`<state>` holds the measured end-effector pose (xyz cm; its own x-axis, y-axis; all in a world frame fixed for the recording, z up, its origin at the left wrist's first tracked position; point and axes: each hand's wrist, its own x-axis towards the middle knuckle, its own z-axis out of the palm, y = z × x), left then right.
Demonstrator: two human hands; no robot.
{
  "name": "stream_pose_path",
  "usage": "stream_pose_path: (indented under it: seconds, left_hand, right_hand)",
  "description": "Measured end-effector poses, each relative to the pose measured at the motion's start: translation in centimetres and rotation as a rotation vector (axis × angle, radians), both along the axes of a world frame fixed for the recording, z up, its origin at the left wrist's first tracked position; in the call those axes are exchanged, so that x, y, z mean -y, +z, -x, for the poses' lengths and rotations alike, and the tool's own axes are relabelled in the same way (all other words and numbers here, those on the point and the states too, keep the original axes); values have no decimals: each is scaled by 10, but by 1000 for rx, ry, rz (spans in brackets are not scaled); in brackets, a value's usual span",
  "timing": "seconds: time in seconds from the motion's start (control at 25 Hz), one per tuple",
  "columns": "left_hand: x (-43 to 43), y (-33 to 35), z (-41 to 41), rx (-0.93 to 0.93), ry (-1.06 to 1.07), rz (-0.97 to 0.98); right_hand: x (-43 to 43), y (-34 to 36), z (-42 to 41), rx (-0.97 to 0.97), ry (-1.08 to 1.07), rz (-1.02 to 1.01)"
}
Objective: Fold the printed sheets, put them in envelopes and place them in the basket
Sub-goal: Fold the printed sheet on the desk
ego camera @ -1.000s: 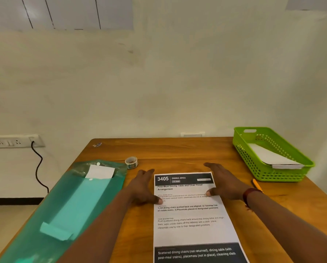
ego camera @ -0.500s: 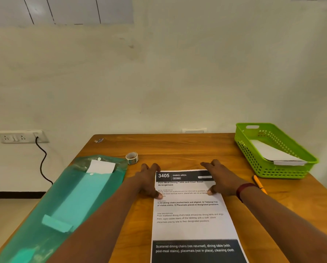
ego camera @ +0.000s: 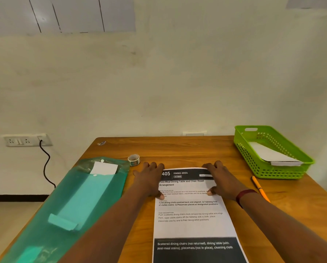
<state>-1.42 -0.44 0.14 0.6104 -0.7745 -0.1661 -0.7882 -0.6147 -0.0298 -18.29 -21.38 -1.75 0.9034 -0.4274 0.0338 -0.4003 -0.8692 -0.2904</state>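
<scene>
**Q:** Where is the printed sheet [ego camera: 193,215], and what are the hands doing?

**A:** The sheet lies flat and unfolded in the middle of the wooden tabletop [ego camera: 187,149]. Its long side runs toward the near edge and out of the bottom of the view. Both hands are spread flat with straight fingers and grip nothing. The left hand [ego camera: 149,179] presses the sheet's far left corner, with its thumb on the paper. The right hand [ego camera: 220,180] covers the far right corner in the same way.

**Q:** Which step does this look like?

**A:** Probably squaring the sheet before the first fold.

**Q:** How would it be done well?

**A:** Take hold of the two far corners together and bring them toward the near end. Match the side edges exactly before pressing anything down. Then run a flat palm from the centre of the crease outward. The paper is thin, so an uneven pull would likely skew the fold and make it a poor fit for an envelope.

**Q:** What else is on the tabletop?

**A:** A green basket [ego camera: 278,172] sits at the far right corner with what looks like a white envelope [ego camera: 270,154] inside. An orange pencil [ego camera: 260,188] lies just in front of it. A translucent green folder [ego camera: 79,202] runs along the left edge. A small roll of tape [ego camera: 133,159] sits just beyond the left hand.
</scene>
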Motion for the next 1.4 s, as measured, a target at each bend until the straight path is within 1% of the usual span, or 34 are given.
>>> stream_pose_path:
  seconds: [0.12, 0.36, 0.48, 0.64, 0.76, 0.92, 1.0, 1.08, 1.2, 1.28, 1.4]
  left_hand:
    - [-7, 0, 8, 44, 7, 85]
    - [-20, -5, 22, 103, -20, 174]
    - [-22, -3, 22, 118, -28, 174]
    - [-18, 1, 22, 133, -34, 151]
    - [-17, 1, 22, 133, -43, 130]
    - [-20, 1, 21, 79, -61, 109]
    - [-20, 2, 22, 71, -106, 70]
    - [-18, 3, 25, 88, -173, 17]
    - [-16, -1, 34, 91, -252, 8]
    - [-17, -9, 40, 90, -253, 20]
    - [-18, -20, 50, 98, -207, 33]
  right_hand:
    - [-3, 0, 5, 53, -13, -40]
    - [-11, -8, 19, 184, -38, -67]
    - [-16, -15, 26, 214, -55, -44]
    - [-22, -18, 31, 242, -27, 60]
    - [-26, -18, 33, 223, 3, 194]
    - [-31, -22, 35, 104, 69, 370]
    - [-35, -26, 35, 71, 95, 440]
    - [-41, -30, 34, 34, 128, 430]
    - [-47, -29, 29, 66, 120, 359]
    - [-52, -30, 27, 67, 112, 307]
    - [-60, -30, 27, 11, 136, 255]
